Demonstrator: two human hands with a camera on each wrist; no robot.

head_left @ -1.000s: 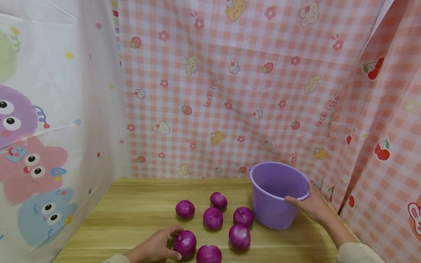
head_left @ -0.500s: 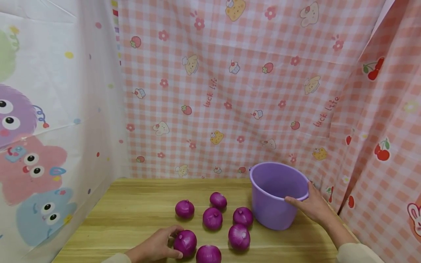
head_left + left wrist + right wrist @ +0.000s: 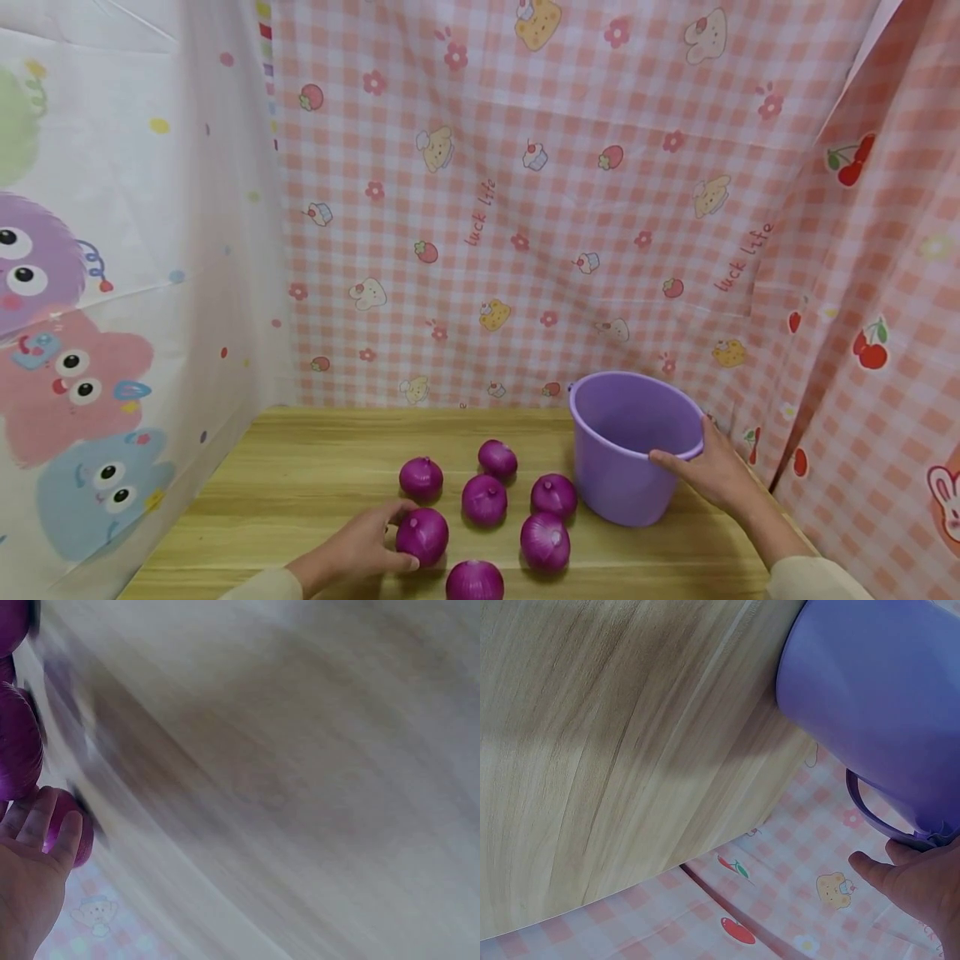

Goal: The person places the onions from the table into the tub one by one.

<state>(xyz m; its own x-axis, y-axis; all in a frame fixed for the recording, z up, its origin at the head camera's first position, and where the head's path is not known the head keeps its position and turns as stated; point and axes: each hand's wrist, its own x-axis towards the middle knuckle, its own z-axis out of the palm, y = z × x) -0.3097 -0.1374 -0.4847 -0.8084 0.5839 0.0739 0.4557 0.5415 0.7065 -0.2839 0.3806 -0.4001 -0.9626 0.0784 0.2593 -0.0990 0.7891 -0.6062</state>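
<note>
My left hand [image 3: 356, 542] grips a red onion [image 3: 422, 537] between thumb and fingers, at the front of the group. In the left wrist view the fingers [image 3: 34, 821] overlap a red onion [image 3: 73, 832]. On the right, my right hand [image 3: 716, 467] holds the rim of a purple bucket [image 3: 626, 483], thumb on the outer side near the lip. The bucket stands upright on the table, its mouth tilted toward the camera. In the right wrist view its handle [image 3: 877, 817] hangs by the fingers.
Several other red onions lie on the wooden table [image 3: 300, 450]: one [image 3: 475, 581] at the front edge of view, one [image 3: 545, 542] nearer the bucket, others behind. A pink checked curtain [image 3: 487, 208] hangs behind the table, a white printed one [image 3: 202, 250] at the left.
My left hand and its onion have moved slightly up in the head view, away from the front onion. The right hand and the bucket have stayed put.
</note>
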